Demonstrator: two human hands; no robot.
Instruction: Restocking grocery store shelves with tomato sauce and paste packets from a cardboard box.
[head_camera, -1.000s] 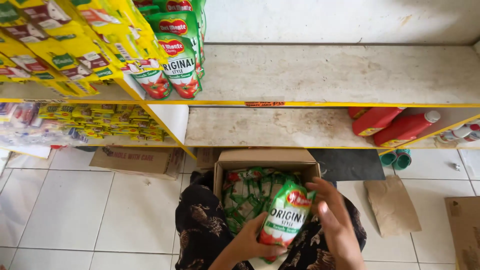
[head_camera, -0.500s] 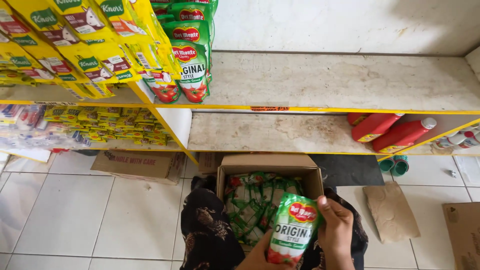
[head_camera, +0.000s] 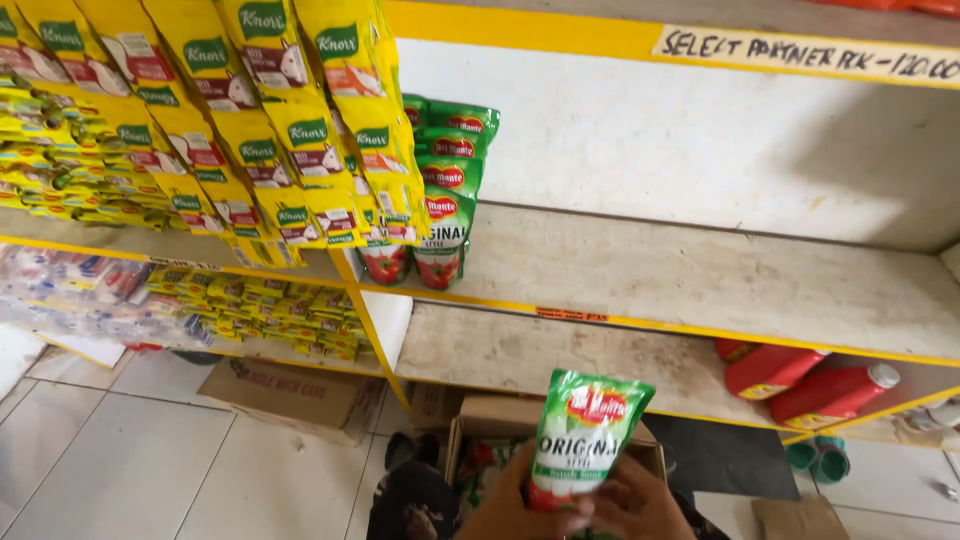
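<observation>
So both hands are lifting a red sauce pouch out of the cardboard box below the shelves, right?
Not red: the head view shows a green sauce pouch. The left hand and right hand do hold it, above the cardboard box below the shelves.

Middle shelf (head_camera: 700, 285) lies bare right of the stacked green pouches (head_camera: 445, 190); hanging yellow sachets (head_camera: 250, 120) seemingly crowd its left
</observation>
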